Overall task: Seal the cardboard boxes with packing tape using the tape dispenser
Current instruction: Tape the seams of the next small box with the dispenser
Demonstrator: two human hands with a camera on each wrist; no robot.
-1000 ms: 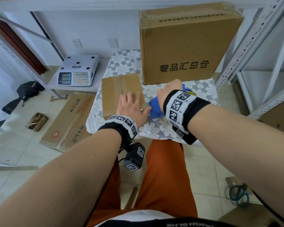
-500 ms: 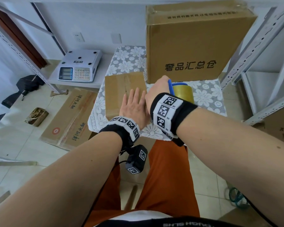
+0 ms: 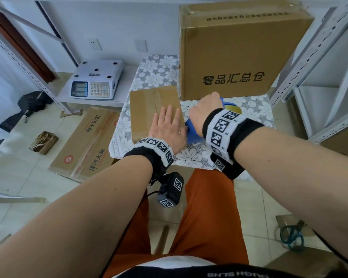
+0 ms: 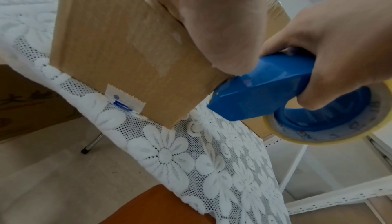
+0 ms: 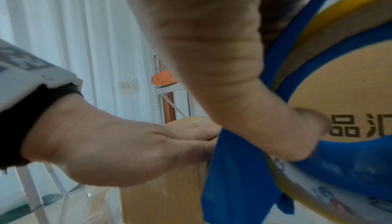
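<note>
A small flat cardboard box (image 3: 149, 109) lies on the lace-covered table (image 3: 191, 157), with clear tape along its top seam. My left hand (image 3: 169, 127) presses flat on its near right part, fingers straight. My right hand (image 3: 205, 109) grips a blue tape dispenser (image 3: 193, 133) holding a yellowish tape roll (image 3: 232, 107). In the left wrist view the blue tape dispenser (image 4: 260, 92) has its nose against the near right corner of the small box (image 4: 118, 56), low on its side. A large printed box (image 3: 237, 55) stands behind.
A digital scale (image 3: 96, 81) sits on a low shelf to the left. A flattened carton (image 3: 88, 143) and a small bundle (image 3: 44, 142) lie on the floor. Metal shelving uprights (image 3: 301, 63) rise at the right. Green scissors (image 3: 289, 237) lie on the floor.
My right hand has brought the dispenser back down from above the box to its near right corner. My left hand stays flat on the box top.
</note>
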